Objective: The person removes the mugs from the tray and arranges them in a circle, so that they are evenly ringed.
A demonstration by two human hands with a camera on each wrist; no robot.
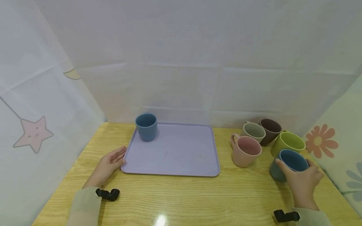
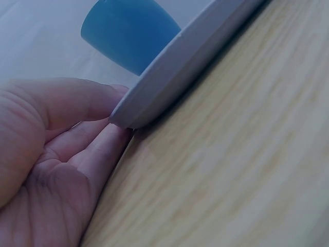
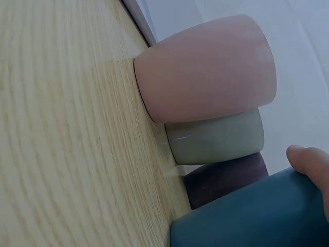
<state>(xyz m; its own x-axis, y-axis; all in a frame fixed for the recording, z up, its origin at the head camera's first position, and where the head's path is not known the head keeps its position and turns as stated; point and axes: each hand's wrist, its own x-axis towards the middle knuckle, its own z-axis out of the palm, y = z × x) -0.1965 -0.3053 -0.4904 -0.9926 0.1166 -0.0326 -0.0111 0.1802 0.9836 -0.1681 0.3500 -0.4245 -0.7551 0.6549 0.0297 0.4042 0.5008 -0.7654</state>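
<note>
My right hand (image 1: pixel 306 180) grips a blue mug (image 1: pixel 275 169) at its rim, thumb on the left side and fingers on the right. The mug's base is close to the table in the right wrist view. My left hand (image 1: pixel 108 164) lies palm up beside the lilac tray (image 1: pixel 175 171), fingers fairly straight along its left edge. In the left wrist view the thumb (image 2: pixel 87 98) touches the tray's rim near the corner; the fingertips are partly hidden behind it. Another blue mug (image 1: pixel 147 130) stands upright on the tray's far left corner.
Left of the gripped mug stands a pink mug (image 1: pixel 241 155), its handle toward the back left. Behind are a grey-green mug (image 1: pixel 253 131), a dark brown mug (image 1: pixel 270 130) and a yellow-green mug (image 1: pixel 284 146), close together. White cloth (image 1: pixel 181 78) hangs behind the wooden table (image 1: pixel 181 197).
</note>
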